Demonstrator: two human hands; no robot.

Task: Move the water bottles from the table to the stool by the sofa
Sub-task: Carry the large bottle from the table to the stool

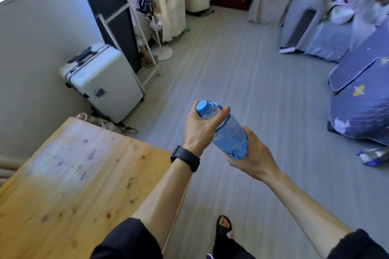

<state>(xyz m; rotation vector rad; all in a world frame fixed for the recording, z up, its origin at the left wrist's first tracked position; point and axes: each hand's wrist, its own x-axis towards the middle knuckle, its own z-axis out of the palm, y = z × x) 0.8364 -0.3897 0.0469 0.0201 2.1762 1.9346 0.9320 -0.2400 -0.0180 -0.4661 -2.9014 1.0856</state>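
A clear water bottle with a blue cap and blue label hangs tilted in the air over the grey floor, just past the table's right edge. My left hand grips its neck just below the cap, and a black watch sits on that wrist. My right hand holds the bottle's lower end from underneath. A second blue ring shows behind the cap; I cannot tell whether it belongs to another bottle. The wooden table lies at the lower left with no bottle on the part in view. No stool is in view.
A white suitcase stands against the left wall. A sofa with a blue patterned cover runs along the right side. A white rack and a fan base stand at the back. A snack wrapper lies on the floor.
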